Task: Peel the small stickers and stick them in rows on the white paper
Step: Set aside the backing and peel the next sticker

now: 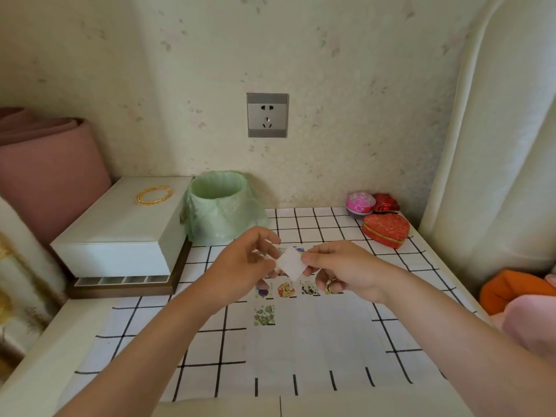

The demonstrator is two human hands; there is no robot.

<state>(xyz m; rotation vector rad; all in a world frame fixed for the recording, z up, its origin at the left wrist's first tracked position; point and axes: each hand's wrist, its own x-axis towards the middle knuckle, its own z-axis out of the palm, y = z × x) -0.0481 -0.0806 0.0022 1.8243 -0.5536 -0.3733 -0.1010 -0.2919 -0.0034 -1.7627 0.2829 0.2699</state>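
Head view: the small sticker (290, 263) is held in the air between both hands, above the far part of the white paper (316, 341) that lies on the checked tabletop (204, 350). It shows its plain white side and is turned like a diamond, one corner towards each hand. The left hand (249, 260) pinches its left corner, fingers (266, 234) curled on it; the right hand (340, 266) pinches the right corner the same way. Rows of stickers already lie on the paper below the hands, and a lone green sticker (264, 316) begins the nearest row. The free place is probably just right of it, so the sticker must come down and towards the person, about equally near either hand.
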